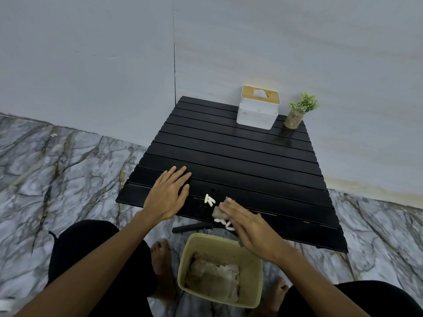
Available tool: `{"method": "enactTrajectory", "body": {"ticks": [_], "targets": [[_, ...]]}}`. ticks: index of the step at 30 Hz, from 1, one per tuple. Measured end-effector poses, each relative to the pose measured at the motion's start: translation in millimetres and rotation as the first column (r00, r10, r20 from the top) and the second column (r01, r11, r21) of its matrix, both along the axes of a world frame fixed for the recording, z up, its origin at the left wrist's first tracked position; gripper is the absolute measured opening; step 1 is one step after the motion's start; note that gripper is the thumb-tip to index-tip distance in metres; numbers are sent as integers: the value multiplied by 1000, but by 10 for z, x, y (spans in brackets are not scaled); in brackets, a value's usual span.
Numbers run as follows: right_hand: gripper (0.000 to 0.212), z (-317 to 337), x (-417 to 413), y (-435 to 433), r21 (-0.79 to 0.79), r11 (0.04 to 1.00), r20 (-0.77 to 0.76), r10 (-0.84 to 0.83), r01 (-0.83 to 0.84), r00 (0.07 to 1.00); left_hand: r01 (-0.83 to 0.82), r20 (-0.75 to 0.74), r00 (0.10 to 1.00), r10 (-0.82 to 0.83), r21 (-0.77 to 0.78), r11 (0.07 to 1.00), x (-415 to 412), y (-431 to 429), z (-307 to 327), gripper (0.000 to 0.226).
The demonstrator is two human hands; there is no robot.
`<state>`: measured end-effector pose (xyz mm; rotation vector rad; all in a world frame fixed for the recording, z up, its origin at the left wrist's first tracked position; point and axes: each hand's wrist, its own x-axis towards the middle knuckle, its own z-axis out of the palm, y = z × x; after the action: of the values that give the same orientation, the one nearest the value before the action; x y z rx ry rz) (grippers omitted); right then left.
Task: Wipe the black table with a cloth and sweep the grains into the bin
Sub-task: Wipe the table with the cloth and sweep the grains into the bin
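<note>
A black slatted table (240, 154) stands against the wall. My right hand (249, 229) presses a grey-brown cloth (219, 212) flat on the table's near edge. A few white grains (209, 200) lie just left of the cloth, and more grains (225, 224) sit at the very edge under my fingers. My left hand (168, 193) rests flat on the near left corner, fingers spread, holding nothing. A pale green bin (254, 271) stands on the floor right below the edge, with crumpled paper inside.
A white tissue box (257, 110) with a wooden lid and a small potted plant (297, 113) stand at the table's far right. The floor is grey marble. My knees and bare feet flank the bin.
</note>
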<state>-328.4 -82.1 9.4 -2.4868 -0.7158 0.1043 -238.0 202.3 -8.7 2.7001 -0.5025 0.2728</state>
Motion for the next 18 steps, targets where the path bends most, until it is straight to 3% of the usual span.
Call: {"method": "enactTrajectory", "body": {"ticks": [2, 5, 7, 10, 13, 18], "targets": [[47, 76, -26, -37, 94, 995, 1, -31, 30, 1000, 4, -5, 1000, -4, -4, 1000, 1, 1, 2, 54], [44, 169, 152, -172, 209, 947, 68, -262, 243, 963, 13, -6, 1000, -13, -13, 1000, 6, 10, 13, 55], [41, 147, 407, -303, 218, 876, 99, -458, 430, 883, 23, -4, 1000, -23, -17, 1000, 8, 25, 18, 55], [40, 66, 781, -373, 131, 764, 22, -640, 632, 768, 27, -1, 1000, -27, -20, 999, 9, 44, 22, 55], [38, 8, 1027, -165, 78, 802, 47, -597, 592, 801, 11, -8, 1000, -11, -17, 1000, 18, 86, 22, 55], [42, 73, 1151, 376, 26, 956, 6, -293, 293, 956, -35, -7, 999, 35, -13, 999, 52, 249, 32, 56]]}}
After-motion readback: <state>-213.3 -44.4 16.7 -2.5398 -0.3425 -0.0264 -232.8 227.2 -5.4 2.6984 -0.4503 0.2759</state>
